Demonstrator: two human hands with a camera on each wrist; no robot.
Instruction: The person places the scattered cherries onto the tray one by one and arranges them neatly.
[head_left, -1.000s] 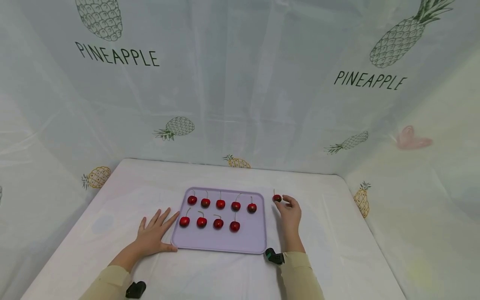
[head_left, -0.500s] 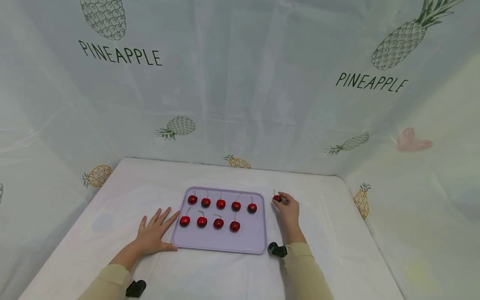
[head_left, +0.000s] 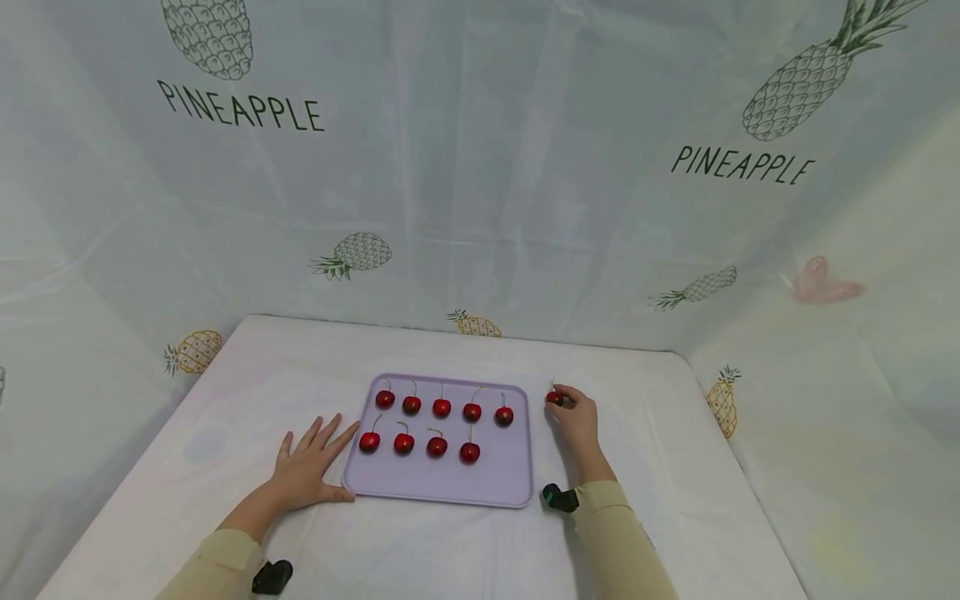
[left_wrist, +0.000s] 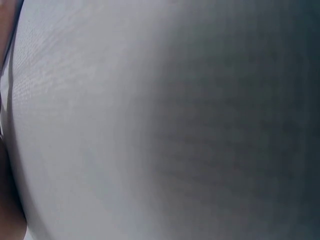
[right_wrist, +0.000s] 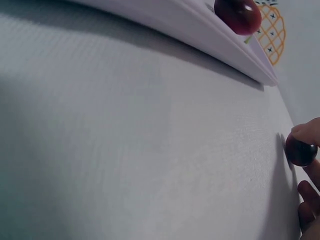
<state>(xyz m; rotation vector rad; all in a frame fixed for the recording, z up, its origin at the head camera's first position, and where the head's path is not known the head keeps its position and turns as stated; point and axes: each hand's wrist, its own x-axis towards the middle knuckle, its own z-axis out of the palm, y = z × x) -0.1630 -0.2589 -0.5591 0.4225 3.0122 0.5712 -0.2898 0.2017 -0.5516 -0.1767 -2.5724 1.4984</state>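
Note:
A lavender tray [head_left: 495,487] holds two rows of dark red cherries with stems, such as this back-row cherry [head_left: 441,408]. My left hand [head_left: 303,475] lies flat with fingers spread, its fingertips and thumb at the tray's left edge. To the right of the tray, my right hand [head_left: 579,418] pinches a single cherry [head_left: 554,397] between thumb and forefinger. In the right wrist view that cherry [right_wrist: 301,150] shows close to the table surface, its stem hidden there. The left wrist view has mostly pale cloth and a sliver of hand at its left edge.
A white cloth [head_left: 637,400] covers the table. Behind and at both sides hang pale sheets [head_left: 495,167] printed with pineapples. A black wrist camera [head_left: 561,498] sits near the tray's front right corner, another [head_left: 272,577] by the left sleeve.
My right hand has shifted slightly and its fingers have closed round the cherry, whose stem now tilts a little differently. The left hand and the tray have stayed put.

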